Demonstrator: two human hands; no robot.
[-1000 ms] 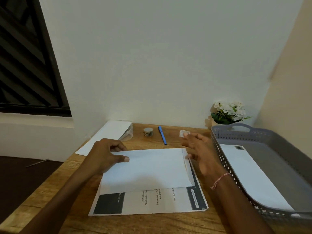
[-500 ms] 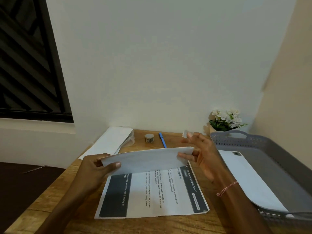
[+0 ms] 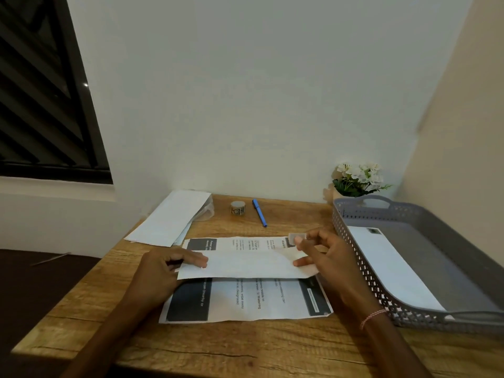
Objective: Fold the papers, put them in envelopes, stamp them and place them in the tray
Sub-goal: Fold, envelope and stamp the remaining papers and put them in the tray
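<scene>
A white envelope (image 3: 245, 264) is held just above a printed paper (image 3: 245, 298) that lies flat on the wooden table (image 3: 191, 347). My left hand (image 3: 161, 271) pinches the envelope's left end. My right hand (image 3: 324, 255) grips its right end, and a small square sticker (image 3: 296, 238) shows at the fingertips. A grey perforated tray (image 3: 362, 257) stands to the right with one stamped white envelope (image 3: 390, 266) lying inside. A roll of stamps (image 3: 237, 208) sits near the wall.
A stack of blank envelopes (image 3: 170, 218) lies at the back left of the table. A blue pen (image 3: 259, 213) rests beside the stamp roll. A small pot of white flowers (image 3: 357, 180) stands behind the tray. Walls close off the back and right.
The envelope was lifted off the printed paper, tilted up, and now sits lower across the paper's middle, held at both ends. My view has dropped slightly toward the table.
</scene>
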